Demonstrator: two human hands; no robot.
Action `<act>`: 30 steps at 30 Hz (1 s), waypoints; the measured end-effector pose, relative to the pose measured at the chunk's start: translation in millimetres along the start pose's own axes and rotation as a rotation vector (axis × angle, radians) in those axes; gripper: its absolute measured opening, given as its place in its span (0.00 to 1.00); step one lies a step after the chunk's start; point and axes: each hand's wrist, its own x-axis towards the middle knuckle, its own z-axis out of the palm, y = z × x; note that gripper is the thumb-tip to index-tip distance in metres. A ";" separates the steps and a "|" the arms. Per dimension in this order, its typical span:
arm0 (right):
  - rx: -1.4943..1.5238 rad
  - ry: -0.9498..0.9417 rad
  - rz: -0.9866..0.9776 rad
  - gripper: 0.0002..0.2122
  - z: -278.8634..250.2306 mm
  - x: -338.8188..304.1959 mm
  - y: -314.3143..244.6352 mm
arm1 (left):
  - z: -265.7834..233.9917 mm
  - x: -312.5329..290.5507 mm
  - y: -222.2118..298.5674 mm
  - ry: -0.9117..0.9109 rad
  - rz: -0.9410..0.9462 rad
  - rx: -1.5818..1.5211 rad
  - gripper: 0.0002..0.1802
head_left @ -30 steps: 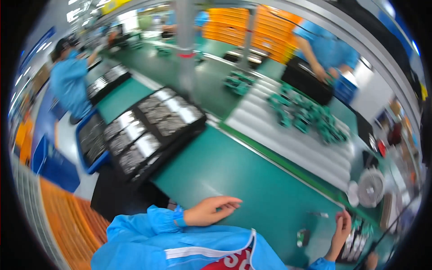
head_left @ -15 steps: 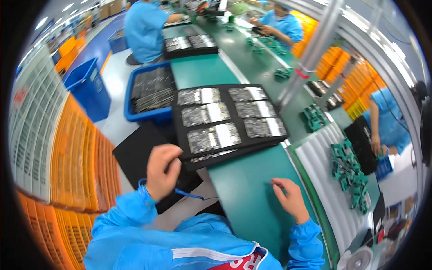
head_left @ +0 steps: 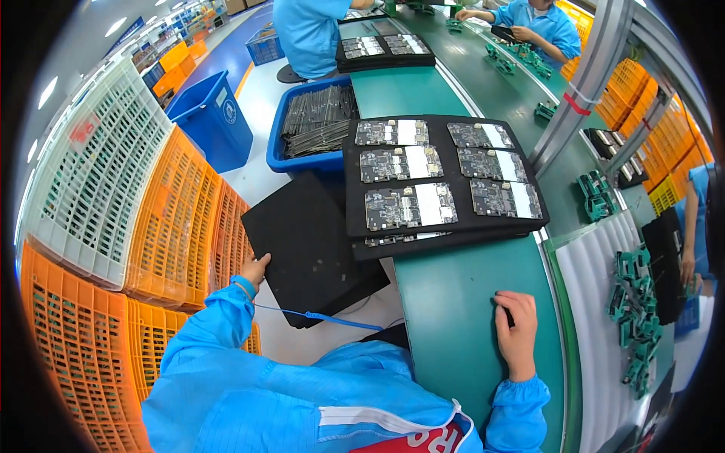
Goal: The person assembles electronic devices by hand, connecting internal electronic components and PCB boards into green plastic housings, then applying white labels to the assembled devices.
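At the left, my left hand pinches the near-left edge of a black foam sheet, its thumb on top. The sheet lies on a low stack of similar sheets beside the bench. My right hand rests over the green bench top with nothing in it, fingers loosely bent and thumb apart. Beyond it sits a stack of black foam trays. Two columns of circuit boards with white strips lie in the top tray. A blue coiled cord runs from my left wrist.
Orange and white crates stand close at my left. A blue tub of dark strips sits beside the bench. Metal posts and a conveyor with green parts line the right. Co-workers are at work further off.
My left hand has gone from beside the tray stack down and left to the black sheet's edge. The view has swung left; my right hand stays over the bench.
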 end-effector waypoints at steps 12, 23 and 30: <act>0.046 0.003 0.008 0.07 -4.1 -6.1 0.5 | -22.5 40.7 19.2 -0.125 -0.270 -0.262 0.13; 0.070 0.019 -0.009 0.07 -4.9 -9.1 1.2 | 15.3 21.4 47.2 -0.315 -0.206 -0.439 0.25; 0.075 0.043 -0.042 0.07 -6.1 -13.5 6.1 | -42.6 -8.6 86.7 -0.234 0.302 -0.597 0.31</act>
